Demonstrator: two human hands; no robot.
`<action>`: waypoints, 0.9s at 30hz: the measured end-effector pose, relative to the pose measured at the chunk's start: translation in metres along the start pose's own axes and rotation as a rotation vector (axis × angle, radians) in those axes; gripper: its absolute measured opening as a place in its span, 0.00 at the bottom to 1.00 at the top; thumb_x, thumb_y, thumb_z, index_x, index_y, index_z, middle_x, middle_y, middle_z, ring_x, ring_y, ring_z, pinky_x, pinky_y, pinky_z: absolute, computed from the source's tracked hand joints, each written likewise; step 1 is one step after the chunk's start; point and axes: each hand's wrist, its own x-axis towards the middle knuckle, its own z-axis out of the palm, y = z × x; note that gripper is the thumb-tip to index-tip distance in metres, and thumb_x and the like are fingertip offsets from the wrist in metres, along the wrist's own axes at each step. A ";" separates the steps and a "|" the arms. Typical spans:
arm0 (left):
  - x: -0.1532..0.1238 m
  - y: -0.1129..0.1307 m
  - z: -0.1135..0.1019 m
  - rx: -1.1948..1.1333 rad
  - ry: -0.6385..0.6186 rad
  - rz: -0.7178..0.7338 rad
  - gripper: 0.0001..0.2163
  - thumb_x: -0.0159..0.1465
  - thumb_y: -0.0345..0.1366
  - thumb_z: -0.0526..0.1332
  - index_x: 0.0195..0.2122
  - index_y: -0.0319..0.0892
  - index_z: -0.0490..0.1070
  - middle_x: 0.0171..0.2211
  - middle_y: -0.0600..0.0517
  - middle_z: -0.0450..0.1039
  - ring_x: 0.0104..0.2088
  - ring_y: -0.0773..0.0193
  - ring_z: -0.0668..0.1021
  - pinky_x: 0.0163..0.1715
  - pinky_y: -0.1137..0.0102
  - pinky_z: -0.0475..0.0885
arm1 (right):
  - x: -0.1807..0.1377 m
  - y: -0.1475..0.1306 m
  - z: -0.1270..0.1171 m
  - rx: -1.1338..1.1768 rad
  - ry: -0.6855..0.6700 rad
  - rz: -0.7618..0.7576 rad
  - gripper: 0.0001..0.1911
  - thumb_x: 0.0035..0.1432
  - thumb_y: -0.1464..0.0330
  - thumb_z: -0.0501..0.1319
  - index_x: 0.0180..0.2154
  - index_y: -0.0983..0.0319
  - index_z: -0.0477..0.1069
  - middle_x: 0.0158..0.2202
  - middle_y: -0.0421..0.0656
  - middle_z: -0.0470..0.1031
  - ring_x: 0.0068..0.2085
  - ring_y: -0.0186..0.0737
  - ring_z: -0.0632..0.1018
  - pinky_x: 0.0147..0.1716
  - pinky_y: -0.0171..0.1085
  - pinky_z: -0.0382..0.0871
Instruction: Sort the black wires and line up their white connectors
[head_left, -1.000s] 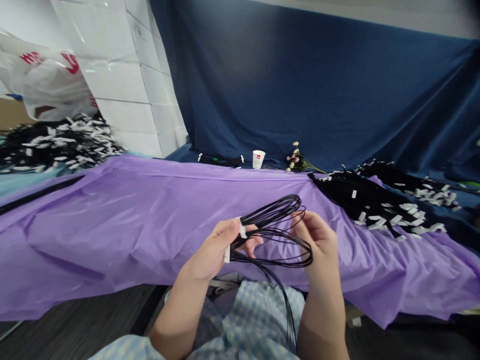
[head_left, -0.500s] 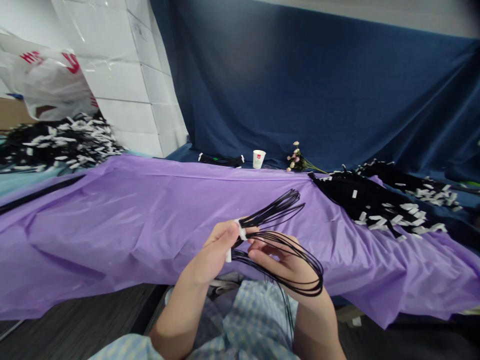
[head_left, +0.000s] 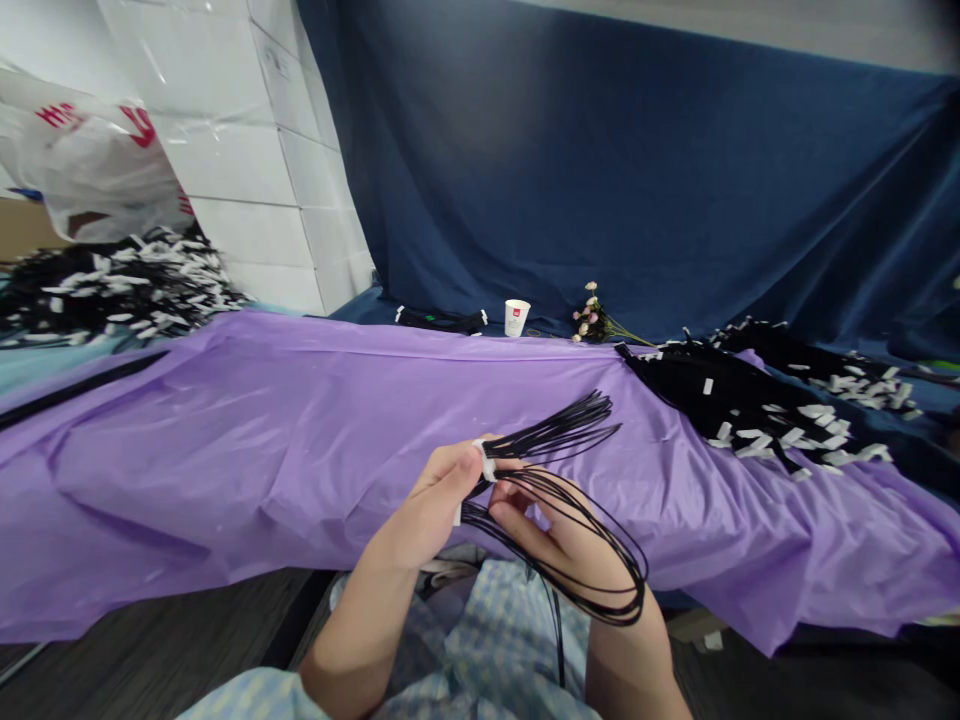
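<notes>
My left hand (head_left: 429, 506) pinches a bundle of thin black cords (head_left: 564, 432) at its white tag, just above the front edge of the purple-covered table (head_left: 247, 440). The cords fan out to the right past the pinch. Lower loops of the same cords circle my right hand (head_left: 561, 534) near the wrist. Its fingers reach up into the strands beside the left thumb and curl on them. Loose ends hang down over my checked lap.
A heap of black cords with white tags (head_left: 757, 400) lies on the table's right side, another heap (head_left: 112, 285) at the far left beside a white plastic bag (head_left: 90, 160). A paper cup (head_left: 517, 318) and small flowers (head_left: 594, 318) stand at the back by the blue drape.
My right hand has slid through the lower loops, which now ring its wrist, and it has moved down and left toward the left hand's pinch. The left hand stays put.
</notes>
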 end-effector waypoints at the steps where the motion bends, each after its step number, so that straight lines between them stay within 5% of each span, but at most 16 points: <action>1: 0.000 -0.001 0.000 -0.004 0.008 -0.008 0.24 0.54 0.59 0.65 0.34 0.40 0.81 0.37 0.45 0.82 0.43 0.53 0.80 0.51 0.61 0.69 | 0.000 -0.001 0.000 -0.028 0.009 -0.028 0.16 0.65 0.73 0.57 0.53 0.57 0.68 0.37 0.41 0.75 0.38 0.36 0.77 0.41 0.33 0.73; 6: -0.001 -0.003 0.003 -0.035 0.118 -0.031 0.24 0.50 0.59 0.68 0.32 0.40 0.80 0.37 0.45 0.82 0.48 0.50 0.78 0.56 0.58 0.65 | -0.006 -0.001 0.003 -0.192 0.034 -0.072 0.17 0.67 0.72 0.54 0.56 0.56 0.66 0.46 0.45 0.75 0.50 0.40 0.76 0.52 0.40 0.72; 10: 0.001 0.001 0.006 -0.002 0.074 0.023 0.24 0.51 0.60 0.66 0.26 0.39 0.79 0.38 0.44 0.81 0.47 0.52 0.78 0.55 0.61 0.66 | -0.007 0.001 0.009 -0.215 0.087 -0.041 0.19 0.67 0.71 0.54 0.58 0.59 0.64 0.52 0.48 0.74 0.54 0.42 0.74 0.57 0.43 0.69; 14: 0.003 0.004 0.006 0.002 0.077 0.048 0.24 0.53 0.59 0.65 0.26 0.40 0.79 0.30 0.48 0.79 0.36 0.59 0.78 0.44 0.66 0.71 | -0.003 0.006 0.009 -0.078 0.111 0.023 0.11 0.65 0.69 0.58 0.49 0.59 0.70 0.41 0.44 0.77 0.40 0.38 0.78 0.42 0.37 0.74; 18: 0.003 0.006 0.007 -0.063 0.085 -0.016 0.24 0.53 0.59 0.66 0.25 0.38 0.75 0.23 0.51 0.73 0.28 0.62 0.76 0.32 0.68 0.73 | -0.002 0.004 -0.004 0.134 0.067 0.160 0.10 0.60 0.61 0.64 0.39 0.60 0.72 0.22 0.35 0.65 0.21 0.31 0.65 0.21 0.31 0.63; 23: 0.003 0.008 0.010 -0.169 0.038 -0.129 0.25 0.55 0.58 0.65 0.35 0.38 0.73 0.24 0.52 0.73 0.23 0.61 0.77 0.24 0.67 0.73 | -0.009 -0.002 -0.030 0.487 0.120 0.345 0.15 0.58 0.57 0.65 0.31 0.60 0.66 0.20 0.34 0.57 0.20 0.29 0.57 0.19 0.31 0.53; 27: 0.006 0.010 0.011 -0.134 0.027 -0.175 0.26 0.54 0.60 0.64 0.37 0.38 0.72 0.21 0.54 0.73 0.18 0.63 0.77 0.22 0.69 0.70 | -0.010 -0.002 -0.039 0.740 0.166 0.238 0.24 0.58 0.51 0.61 0.24 0.57 0.53 0.17 0.30 0.44 0.15 0.27 0.47 0.13 0.30 0.49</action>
